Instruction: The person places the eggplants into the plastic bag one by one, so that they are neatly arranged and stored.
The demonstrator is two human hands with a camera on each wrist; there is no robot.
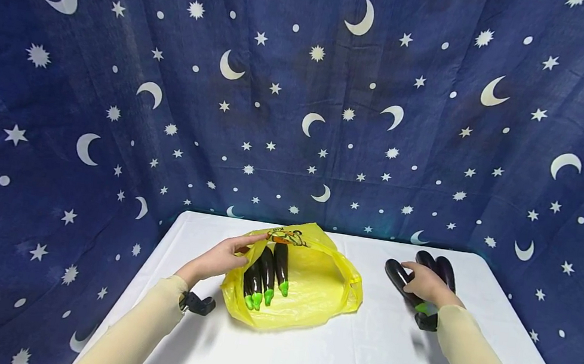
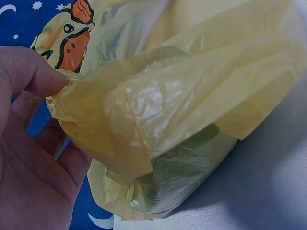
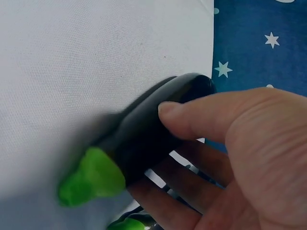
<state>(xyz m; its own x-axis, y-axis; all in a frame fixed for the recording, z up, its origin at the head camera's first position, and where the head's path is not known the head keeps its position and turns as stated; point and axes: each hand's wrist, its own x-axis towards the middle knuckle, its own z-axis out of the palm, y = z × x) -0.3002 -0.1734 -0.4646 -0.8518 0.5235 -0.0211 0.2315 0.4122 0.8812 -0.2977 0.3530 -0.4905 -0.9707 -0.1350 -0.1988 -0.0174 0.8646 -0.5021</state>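
A yellow plastic bag (image 1: 310, 304) lies on its side with its mouth towards me, and several dark eggplants (image 1: 267, 269) with green caps rest in its left part. My left hand (image 1: 215, 262) holds the bag's rim at the left; in the left wrist view the thumb (image 2: 45, 79) pinches the crumpled plastic (image 2: 86, 105) against the fingers. Over on the right, my right hand (image 1: 427, 283) grips an eggplant (image 1: 396, 272). Its thumb lies along one side of the dark body (image 3: 144, 127) and the fingers along the other, with the green cap (image 3: 93, 177) sticking out.
Two more eggplants, one (image 1: 426, 259) behind the right hand and another (image 1: 446, 270) beside it, lie near the table's right edge. The white-covered table (image 1: 304, 363) backs onto a dark blue curtain (image 1: 303, 87) with moons and stars. A dark device sits at each wrist.
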